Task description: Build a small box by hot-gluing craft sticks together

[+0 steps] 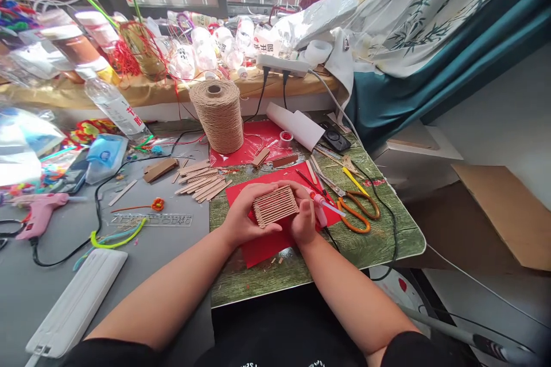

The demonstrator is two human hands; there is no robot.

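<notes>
Between my two hands is a small slatted craft-stick piece (pixel 276 206), its thin strips side by side with red showing through the gaps. My left hand (pixel 247 212) grips its left end, thumb along the lower edge. Around the right end curls my right hand (pixel 305 215). Both hands are above a red sheet (pixel 253 252) on the green wood-patterned table. A pink glue gun (pixel 321 206) with a pale nozzle lies just beyond my right hand. Farther right are scissors (pixel 357 206) with orange-brown handles. Loose craft sticks (pixel 202 180) are piled behind my left hand.
A big twine spool (pixel 217 117) stands at the back. Another pink glue gun (pixel 41 215) and a white paper trimmer-like bar (pixel 80 301) lie left. A power strip (pixel 284 64) sits on the sill; black cables cross the table. The table's right edge (pixel 424 243) is rounded.
</notes>
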